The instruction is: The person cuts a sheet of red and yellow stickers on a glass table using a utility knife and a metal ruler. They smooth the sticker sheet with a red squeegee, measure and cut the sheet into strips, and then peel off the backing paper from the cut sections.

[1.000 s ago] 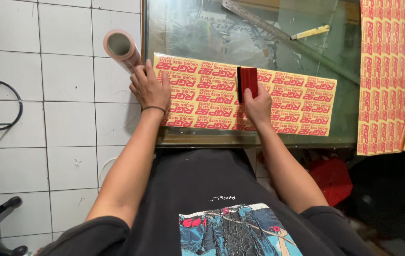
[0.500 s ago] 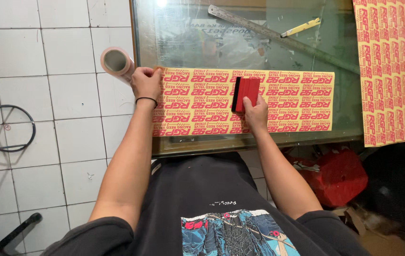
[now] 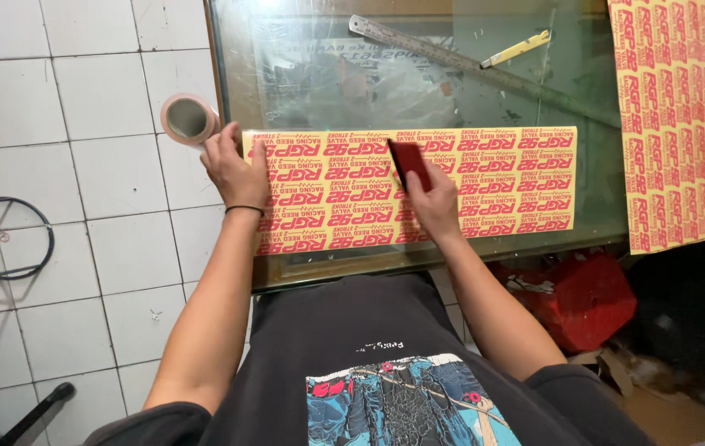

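Looking down from head height onto a glass-topped bench. Lying along the near edge: a long yellow sticker sheet printed with rows of red lettering. Pressing flat on the sheet's left end, at the near left corner of the bench: the left hand, fingers spread, grip wide, holding nothing. Standing just beyond that corner: a roll of tape, close by the fingertips. Gripping a dark red squeegee against the middle of the sheet: the right hand, grip closed round the tool. Resting toward the far edge: a metal ruler and a yellow utility knife. Hanging over the right edge: a second printed sheet.
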